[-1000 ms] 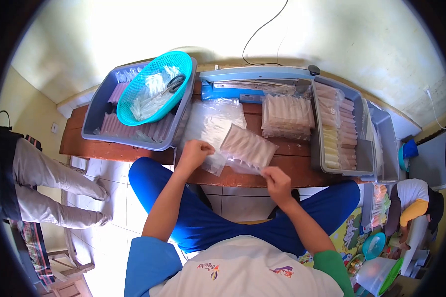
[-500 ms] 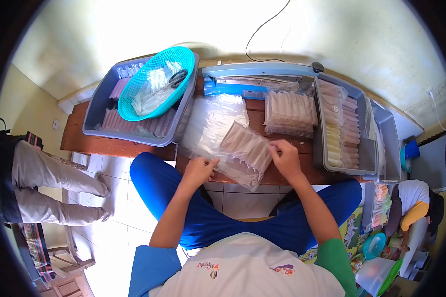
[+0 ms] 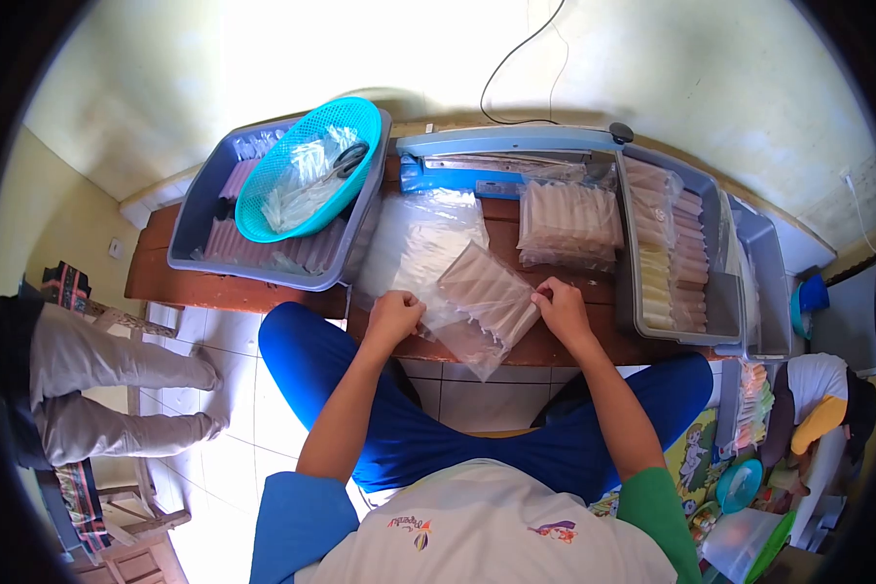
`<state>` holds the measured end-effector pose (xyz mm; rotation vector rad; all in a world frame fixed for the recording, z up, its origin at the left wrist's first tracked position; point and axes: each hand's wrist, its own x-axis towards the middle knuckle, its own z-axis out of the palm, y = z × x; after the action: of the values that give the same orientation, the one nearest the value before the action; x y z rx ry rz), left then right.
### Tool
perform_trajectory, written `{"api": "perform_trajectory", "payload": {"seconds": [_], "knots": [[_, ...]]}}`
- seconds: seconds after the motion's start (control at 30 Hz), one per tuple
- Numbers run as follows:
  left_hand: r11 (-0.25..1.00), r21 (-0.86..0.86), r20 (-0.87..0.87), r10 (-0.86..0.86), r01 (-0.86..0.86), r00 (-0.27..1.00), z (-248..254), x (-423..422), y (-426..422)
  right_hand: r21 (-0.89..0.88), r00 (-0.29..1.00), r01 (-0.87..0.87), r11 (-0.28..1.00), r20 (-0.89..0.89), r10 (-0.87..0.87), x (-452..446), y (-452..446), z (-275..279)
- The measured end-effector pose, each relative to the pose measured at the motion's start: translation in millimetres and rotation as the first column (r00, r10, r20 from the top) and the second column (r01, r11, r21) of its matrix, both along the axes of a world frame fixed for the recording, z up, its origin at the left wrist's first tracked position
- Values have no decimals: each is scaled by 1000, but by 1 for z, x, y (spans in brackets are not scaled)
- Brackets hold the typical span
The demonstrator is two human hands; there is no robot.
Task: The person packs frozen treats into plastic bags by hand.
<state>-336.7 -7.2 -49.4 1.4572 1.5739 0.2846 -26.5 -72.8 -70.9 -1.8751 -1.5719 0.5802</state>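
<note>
A clear plastic bag (image 3: pixel 487 297) holding a row of pinkish-brown tube-shaped pieces lies tilted between my hands, its loose flap hanging over the table's front edge. My right hand (image 3: pixel 563 310) pinches its right corner. At its left side, my left hand (image 3: pixel 394 319) is closed with fingertips together, at the bag's clear edge; exactly what lies between them is hard to see. Under and behind the bag lies a stack of flat clear plastic bags (image 3: pixel 414 229). Behind my right hand sits a pile of filled packets (image 3: pixel 569 219).
A grey tub (image 3: pixel 190 255) on the left carries a turquoise basket (image 3: pixel 253 216) with plastic and black-handled scissors (image 3: pixel 352 156). A blue paper cutter (image 3: pixel 457 177) lies at the back. Another grey tub (image 3: pixel 715 311) holds packets on the right. People stand left and sit right.
My left hand has moved up and slightly left, its fingers now closed together. The filled bag has turned slightly, its lower corner shifting left and down. My right hand stays at its corner.
</note>
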Motion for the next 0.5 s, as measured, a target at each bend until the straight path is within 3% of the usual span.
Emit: {"api": "perform_trajectory", "payload": {"seconds": [0.1,0.17,0.27,0.4,0.5], "knots": [[987,155,-71,-23,33,997,4,8,18,-52,999,44,998,-26,-45,-5,-19,16],[922,377,-121,-48,90,991,3,18,29,-88,997,66,994,-31,-69,-8,-32,20],[859,501,-83,-70,102,994,3,36,47,-113,994,97,989,-33,-101,-16,-53,21],[853,520,-51,-25,48,998,6,49,57,-81,986,93,992,-132,-103,-31,-72,16],[907,421,14,31,-34,999,13,35,43,-131,986,51,990,-150,-70,-30,-70,31]]}}
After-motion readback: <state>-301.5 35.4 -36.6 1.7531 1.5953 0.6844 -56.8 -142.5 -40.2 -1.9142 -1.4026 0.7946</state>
